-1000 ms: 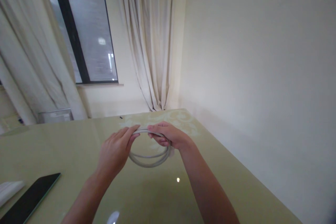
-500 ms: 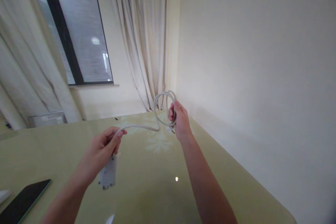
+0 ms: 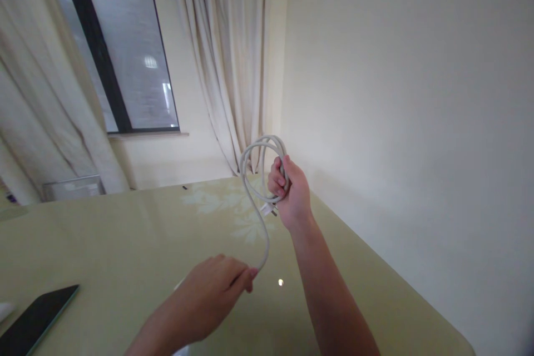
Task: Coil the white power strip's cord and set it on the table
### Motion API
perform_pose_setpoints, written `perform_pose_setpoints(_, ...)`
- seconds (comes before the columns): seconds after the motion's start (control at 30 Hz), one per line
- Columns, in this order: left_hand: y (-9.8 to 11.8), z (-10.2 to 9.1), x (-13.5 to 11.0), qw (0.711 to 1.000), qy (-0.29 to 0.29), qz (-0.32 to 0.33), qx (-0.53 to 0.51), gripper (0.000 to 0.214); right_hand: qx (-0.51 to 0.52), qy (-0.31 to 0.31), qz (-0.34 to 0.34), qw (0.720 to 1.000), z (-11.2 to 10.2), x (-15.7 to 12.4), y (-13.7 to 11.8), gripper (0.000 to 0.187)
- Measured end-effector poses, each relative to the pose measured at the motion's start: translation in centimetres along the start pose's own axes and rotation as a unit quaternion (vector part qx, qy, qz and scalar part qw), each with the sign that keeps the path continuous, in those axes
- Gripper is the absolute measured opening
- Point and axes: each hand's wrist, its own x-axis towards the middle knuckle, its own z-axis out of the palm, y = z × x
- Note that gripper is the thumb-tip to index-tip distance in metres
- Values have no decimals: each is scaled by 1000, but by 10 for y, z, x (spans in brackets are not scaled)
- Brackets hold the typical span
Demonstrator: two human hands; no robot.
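A pale grey power cable (image 3: pixel 264 233) runs between my two hands above the table. My right hand (image 3: pixel 292 186) is closed around its looped coil (image 3: pixel 243 164), with the fingers wrapped over the strands. Just below those fingers hangs the white plug (image 3: pixel 268 209), its dark pins pointing down to the right. My left hand (image 3: pixel 212 295), lower and nearer to me, pinches the cable's other stretch between thumb and fingers. The white block at that end of the cable is almost wholly hidden by the left hand; only a sliver of white shows beside it.
The glossy greenish table (image 3: pixel 104 233) meets a plain wall (image 3: pixel 409 122) on the right. A black tablet-like slab (image 3: pixel 39 317) lies at the lower left, beside a white item (image 3: pixel 5 310). A small dark piece (image 3: pixel 184 187) rests near the far edge, before the curtains (image 3: pixel 233 67).
My left hand has swung right and downward with its end of the cable, turning so that the white block is hidden. My right hand has shifted slightly right with the coil.
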Motion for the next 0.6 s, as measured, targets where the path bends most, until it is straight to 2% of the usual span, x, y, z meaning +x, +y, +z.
perform_pose_setpoints(0.07, -10, 21, 13, 997, 30, -26, 59, 51, 3, -13, -7, 1000, 4, -7, -8, 37)
perform_pose_setpoints(0.13, -22, 35, 27, 997, 48, -38, 52, 47, 3, -33, -10, 999, 7, -15, -16, 35)
perform_pose_setpoints(0.2, -32, 40, 42, 995, 82, -51, -21, 43, -3, -57, -9, 998, 9, -22, -25, 33)
perform_pose_setpoints(0.27, -38, 37, 53, 974, 145, -65, -161, 36, -8, -73, -13, 997, 11, -29, -33, 31)
perform_pose_setpoints(0.3, -40, 33, 56, 947, 187, -71, -251, 33, -8, -78, -17, 997, 11, -33, -37, 30)
perform_pose_setpoints(0.37, -47, 21, 59, 868, 276, -78, -404, 30, -2, -85, -26, 996, 12, -37, -43, 28)
perform_pose_setpoints(0.43, -57, 6, 59, 799, 351, -84, -481, 30, 5, -88, -29, 996, 13, -39, -46, 27)
perform_pose_setpoints(0.5, -71, -10, 56, 763, 406, -89, -495, 32, 3, -79, -19, 997, 12, -37, -46, 27)
perform_pose_setpoints(0.6, -92, -30, 50, 713, 482, -85, -502, 34, 0, -32, 16, 999, 7, -26, -38, 29)
